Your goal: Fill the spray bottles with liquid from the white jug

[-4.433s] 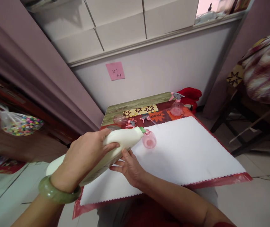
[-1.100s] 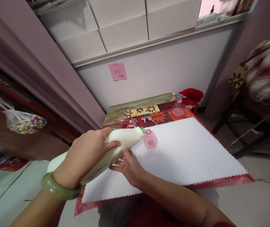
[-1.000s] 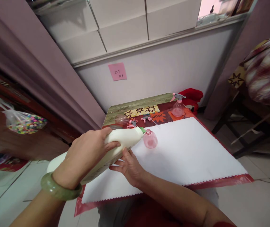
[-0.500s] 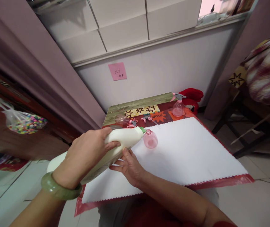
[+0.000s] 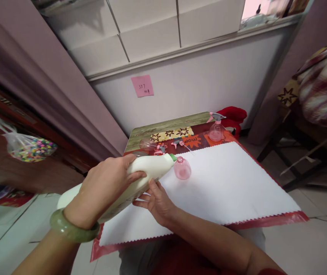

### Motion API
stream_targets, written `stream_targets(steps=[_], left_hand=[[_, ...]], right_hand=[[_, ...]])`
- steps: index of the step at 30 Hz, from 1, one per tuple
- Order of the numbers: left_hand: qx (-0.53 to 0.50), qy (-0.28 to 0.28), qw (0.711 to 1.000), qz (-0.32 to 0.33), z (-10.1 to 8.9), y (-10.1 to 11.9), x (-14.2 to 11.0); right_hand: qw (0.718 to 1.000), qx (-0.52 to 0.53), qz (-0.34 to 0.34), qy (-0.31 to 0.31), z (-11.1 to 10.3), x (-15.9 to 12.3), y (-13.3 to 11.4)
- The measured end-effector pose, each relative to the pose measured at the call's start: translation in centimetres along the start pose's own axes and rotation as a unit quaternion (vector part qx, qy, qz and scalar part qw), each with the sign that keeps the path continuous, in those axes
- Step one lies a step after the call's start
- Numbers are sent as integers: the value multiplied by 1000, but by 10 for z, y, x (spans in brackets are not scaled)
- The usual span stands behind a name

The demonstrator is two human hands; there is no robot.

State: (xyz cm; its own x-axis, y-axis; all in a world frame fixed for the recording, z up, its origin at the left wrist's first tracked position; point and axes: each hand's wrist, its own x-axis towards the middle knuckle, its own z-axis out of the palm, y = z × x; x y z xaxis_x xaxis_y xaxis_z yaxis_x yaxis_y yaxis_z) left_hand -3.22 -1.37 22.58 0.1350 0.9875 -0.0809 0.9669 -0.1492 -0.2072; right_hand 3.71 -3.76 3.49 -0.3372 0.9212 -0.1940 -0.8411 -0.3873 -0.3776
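Observation:
My left hand (image 5: 103, 187), with a green bangle on the wrist, is wrapped over a large white bottle (image 5: 148, 170) held tipped almost on its side. The bottle's green mouth touches the open neck of a small pink bottle (image 5: 182, 169) standing on a white cloth (image 5: 223, 183). My right hand (image 5: 157, 200) is under the white bottle, fingers pressed up against its underside and supporting it.
Behind the cloth lie a clear bottle (image 5: 146, 144) on its side and loose pink-grey spray heads (image 5: 177, 143). A pink spray bottle (image 5: 216, 130) stands at the back right of the small table (image 5: 163, 128). A chair with striped fabric (image 5: 321, 91) is at right, a bag of beads (image 5: 28, 149) at left.

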Motion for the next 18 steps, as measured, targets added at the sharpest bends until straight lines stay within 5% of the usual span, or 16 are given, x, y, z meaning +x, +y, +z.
stream_targets(steps=[18], left_hand=[[11,-22,1000,-10,-2,1,0]], right_hand=[[1000,1,-3,-1,-1,-1,0]])
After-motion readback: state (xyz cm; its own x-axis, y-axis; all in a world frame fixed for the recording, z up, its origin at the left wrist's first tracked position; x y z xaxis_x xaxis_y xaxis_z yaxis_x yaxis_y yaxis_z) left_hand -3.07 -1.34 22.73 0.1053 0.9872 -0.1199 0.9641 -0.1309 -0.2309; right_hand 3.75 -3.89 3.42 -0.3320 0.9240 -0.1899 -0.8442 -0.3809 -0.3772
